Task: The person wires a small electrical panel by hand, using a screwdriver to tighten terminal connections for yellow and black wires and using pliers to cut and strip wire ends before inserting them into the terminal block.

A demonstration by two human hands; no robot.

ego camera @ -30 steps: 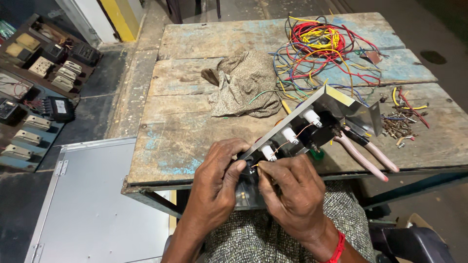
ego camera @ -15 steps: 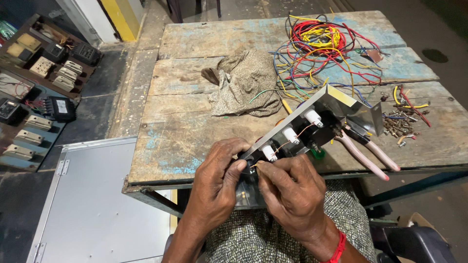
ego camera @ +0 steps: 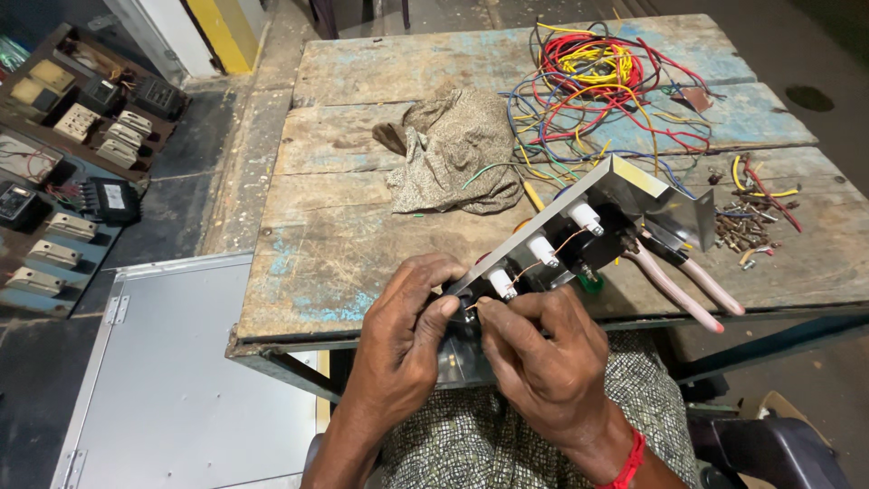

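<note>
Head view: both the left hand (ego camera: 403, 340) and right hand (ego camera: 543, 353) pinch thin copper wire (ego camera: 534, 265) at the metal panel (ego camera: 579, 222), near the worktable's (ego camera: 344, 244) front edge; wiring terminals; next, seemingly, steady threading.

To your left, on the floor beside the wooden worktop (ego camera: 344, 235), a black box-shaped electrical unit (ego camera: 110, 200) carried a small white rectangular label (ego camera: 116, 196) on its top face. Further left, at the frame's edge, a dark device (ego camera: 16, 203) showed a small pale rectangular patch that might have been a label or a screen; it was too small to tell. No packages or signs were visible anywhere.
</note>
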